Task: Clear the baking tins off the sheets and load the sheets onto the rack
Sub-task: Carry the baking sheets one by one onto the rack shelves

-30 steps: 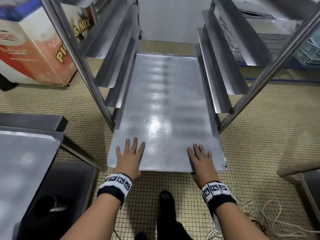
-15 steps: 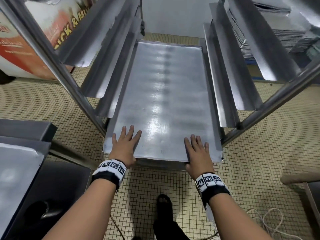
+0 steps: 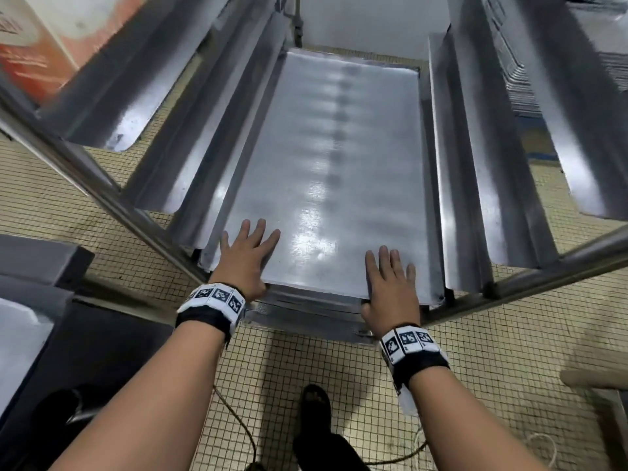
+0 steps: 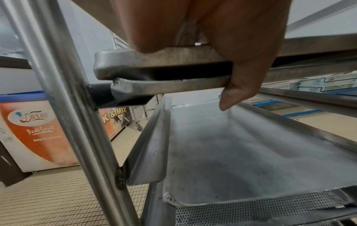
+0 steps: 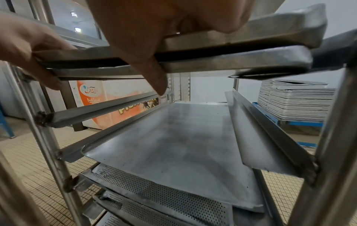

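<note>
A flat metal baking sheet (image 3: 333, 185) lies in the rack between the side rails (image 3: 217, 130), bare, with no tins on it. My left hand (image 3: 249, 246) and right hand (image 3: 390, 277) rest flat on its near corners, fingers straight, palms against the front edge. In the left wrist view the thumb (image 4: 241, 76) hangs down over the front edges of two stacked sheets (image 4: 154, 61). The right wrist view shows the same two edges (image 5: 251, 35) under my right hand (image 5: 154, 38). Another plain sheet (image 5: 173, 145) sits one level lower.
Perforated trays (image 5: 164, 197) fill the rack's lowest levels. A steel table (image 3: 34, 266) stands at the left, an orange-and-white cabinet (image 3: 30, 45) behind it. A stack of sheets (image 5: 295, 99) sits at the back right. A cable (image 3: 238, 423) lies on the tiled floor by my foot (image 3: 316, 402).
The sheet has slid deeper into the rack, both hands moving forward with it. Its front edge, which overhung the uprights, now sits level with them.
</note>
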`<action>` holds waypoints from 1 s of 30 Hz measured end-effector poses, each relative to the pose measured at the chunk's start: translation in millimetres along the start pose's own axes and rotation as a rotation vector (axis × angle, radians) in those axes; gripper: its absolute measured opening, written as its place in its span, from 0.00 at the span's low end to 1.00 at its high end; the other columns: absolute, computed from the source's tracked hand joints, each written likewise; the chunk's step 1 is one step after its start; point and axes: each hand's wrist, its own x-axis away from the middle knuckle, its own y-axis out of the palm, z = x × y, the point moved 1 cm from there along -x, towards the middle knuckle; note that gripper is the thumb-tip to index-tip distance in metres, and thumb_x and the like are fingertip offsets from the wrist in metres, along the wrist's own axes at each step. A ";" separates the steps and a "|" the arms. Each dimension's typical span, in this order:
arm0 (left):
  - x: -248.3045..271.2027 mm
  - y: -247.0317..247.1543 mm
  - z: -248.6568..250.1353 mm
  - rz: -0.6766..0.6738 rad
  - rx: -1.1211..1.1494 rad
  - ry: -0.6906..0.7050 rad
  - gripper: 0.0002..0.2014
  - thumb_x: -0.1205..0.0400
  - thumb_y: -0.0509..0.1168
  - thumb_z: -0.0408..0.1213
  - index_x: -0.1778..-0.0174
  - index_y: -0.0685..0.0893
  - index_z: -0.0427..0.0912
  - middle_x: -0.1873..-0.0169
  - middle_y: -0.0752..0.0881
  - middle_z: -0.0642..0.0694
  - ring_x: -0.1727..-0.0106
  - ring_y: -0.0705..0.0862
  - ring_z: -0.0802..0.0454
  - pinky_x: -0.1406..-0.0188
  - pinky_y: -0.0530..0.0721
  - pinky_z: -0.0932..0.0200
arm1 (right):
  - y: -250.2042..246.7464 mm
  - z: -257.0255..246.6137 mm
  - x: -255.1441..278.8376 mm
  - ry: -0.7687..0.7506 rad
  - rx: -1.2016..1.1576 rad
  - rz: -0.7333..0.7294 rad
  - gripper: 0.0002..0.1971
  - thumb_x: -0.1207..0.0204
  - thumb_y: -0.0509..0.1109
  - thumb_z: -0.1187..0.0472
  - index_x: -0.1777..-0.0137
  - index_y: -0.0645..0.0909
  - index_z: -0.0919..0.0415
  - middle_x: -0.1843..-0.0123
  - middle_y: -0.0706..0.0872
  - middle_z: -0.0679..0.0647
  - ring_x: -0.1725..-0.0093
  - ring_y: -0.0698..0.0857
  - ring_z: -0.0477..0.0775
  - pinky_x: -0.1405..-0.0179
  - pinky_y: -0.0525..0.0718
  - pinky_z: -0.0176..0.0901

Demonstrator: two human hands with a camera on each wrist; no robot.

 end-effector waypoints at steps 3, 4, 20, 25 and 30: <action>-8.9 -2.6 0.0 0.018 -0.002 -0.008 0.59 0.30 0.80 0.43 0.13 0.43 0.57 0.13 0.40 0.49 0.13 0.38 0.42 0.17 0.39 0.31 | -1.1 2.8 -9.0 -0.008 0.019 -0.007 0.49 0.26 0.70 0.51 0.13 0.41 0.56 0.13 0.40 0.60 0.14 0.42 0.63 0.17 0.46 0.67; -10.8 -3.5 0.3 0.020 -0.002 -0.008 0.59 0.30 0.80 0.43 0.13 0.44 0.57 0.13 0.41 0.49 0.13 0.38 0.42 0.17 0.40 0.31 | -1.4 3.2 -10.9 -0.010 0.024 -0.006 0.49 0.26 0.69 0.51 0.13 0.41 0.56 0.13 0.40 0.61 0.14 0.41 0.64 0.17 0.46 0.68; 60.7 18.5 15.8 0.095 -0.113 -0.104 0.46 0.20 0.69 0.53 0.13 0.49 0.47 0.13 0.49 0.41 0.13 0.49 0.38 0.15 0.51 0.38 | -5.4 -14.3 25.8 0.064 0.014 -0.029 0.44 0.21 0.66 0.54 0.13 0.41 0.55 0.13 0.42 0.61 0.14 0.44 0.63 0.15 0.48 0.60; 141.5 15.0 -7.8 -0.049 0.209 -0.191 0.25 0.21 0.70 0.52 0.29 0.78 0.50 0.31 0.81 0.41 0.34 0.82 0.40 0.35 0.83 0.42 | -18.9 -55.9 80.0 0.048 0.004 -0.034 0.38 0.23 0.68 0.50 0.16 0.57 0.58 0.15 0.57 0.61 0.15 0.55 0.63 0.17 0.57 0.58; 245.1 12.6 -58.5 -0.023 0.306 -0.365 0.22 0.21 0.70 0.50 0.32 0.82 0.50 0.40 0.87 0.47 0.40 0.86 0.45 0.39 0.86 0.45 | -44.2 -145.9 124.9 -0.115 -0.047 -0.056 0.17 0.23 0.67 0.54 0.35 0.78 0.56 0.38 0.85 0.57 0.39 0.84 0.61 0.42 0.83 0.50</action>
